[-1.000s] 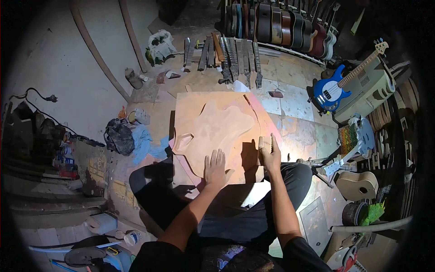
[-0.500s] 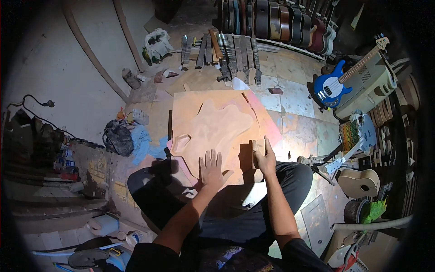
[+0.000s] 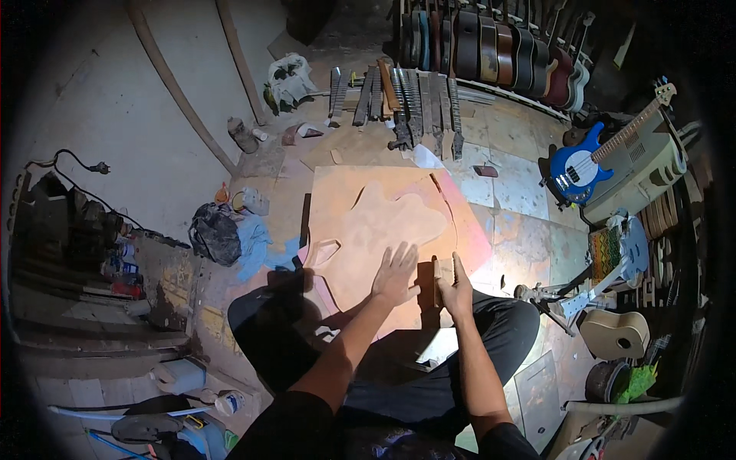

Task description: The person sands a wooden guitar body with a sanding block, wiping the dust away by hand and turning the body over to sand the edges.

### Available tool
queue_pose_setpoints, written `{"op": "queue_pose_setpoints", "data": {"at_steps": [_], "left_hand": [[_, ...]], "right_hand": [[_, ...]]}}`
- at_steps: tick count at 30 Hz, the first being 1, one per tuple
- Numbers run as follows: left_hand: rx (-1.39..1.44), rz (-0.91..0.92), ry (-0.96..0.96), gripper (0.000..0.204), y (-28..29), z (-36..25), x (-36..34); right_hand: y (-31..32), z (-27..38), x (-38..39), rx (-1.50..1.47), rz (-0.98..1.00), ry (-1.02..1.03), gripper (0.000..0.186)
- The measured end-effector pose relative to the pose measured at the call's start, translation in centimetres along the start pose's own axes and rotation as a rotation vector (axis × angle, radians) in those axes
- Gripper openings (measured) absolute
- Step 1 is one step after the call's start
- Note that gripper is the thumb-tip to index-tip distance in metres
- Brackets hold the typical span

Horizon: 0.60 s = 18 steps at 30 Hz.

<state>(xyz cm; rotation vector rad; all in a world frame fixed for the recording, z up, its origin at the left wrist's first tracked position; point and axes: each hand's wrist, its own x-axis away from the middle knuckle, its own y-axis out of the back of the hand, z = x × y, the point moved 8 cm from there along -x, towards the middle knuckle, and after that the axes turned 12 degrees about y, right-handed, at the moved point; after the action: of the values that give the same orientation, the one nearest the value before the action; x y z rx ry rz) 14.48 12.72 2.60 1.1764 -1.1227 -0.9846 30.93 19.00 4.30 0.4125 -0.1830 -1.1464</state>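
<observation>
Left hand (image 3: 396,270) lies flat on the guitar-body board (image 3: 376,222); right hand (image 3: 458,285) grips a sanding block (image 3: 442,271).

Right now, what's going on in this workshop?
A person sits on the floor over a flat wooden guitar-body blank. The left hand lies flat on it, fingers spread, while the right hand grips a small block at the blank's right edge. Guitar necks lie in a row beyond, and a blue bass leans at the right.
</observation>
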Motion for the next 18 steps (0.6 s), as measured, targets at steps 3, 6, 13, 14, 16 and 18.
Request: {"op": "queue_pose_setpoints", "data": {"at_steps": [3,6,13,14,16,18], "left_hand": [[0.254,-0.091,0.036,0.104,0.4,2.4,-0.2],[0.348,-0.176,0.22,0.099,0.2,7.2,-1.4],[0.216,-0.22,0.491,0.088,-1.3,20.0,-2.3],[0.241,-0.193,0.542,0.086,-1.5,21.6,-2.6],[0.278,-0.137,0.658,0.084,-2.5,25.1,-2.3],[0.239,-0.154,0.726,0.083,-3.0,26.3,-1.5]], "right_hand": [[-0.2,-0.1,-0.3,-0.027,0.012,-0.022,0.087],[0.2,-0.4,-0.5,-0.029,0.01,0.001,0.087],[0.7,2.6,-0.5,-0.003,0.047,-0.134,0.087],[0.7,2.5,-0.7,0.013,0.047,-0.122,0.087],[0.2,2.6,-0.8,0.032,0.06,-0.095,0.088],[0.2,2.5,-0.8,0.023,0.07,-0.104,0.09]]}}
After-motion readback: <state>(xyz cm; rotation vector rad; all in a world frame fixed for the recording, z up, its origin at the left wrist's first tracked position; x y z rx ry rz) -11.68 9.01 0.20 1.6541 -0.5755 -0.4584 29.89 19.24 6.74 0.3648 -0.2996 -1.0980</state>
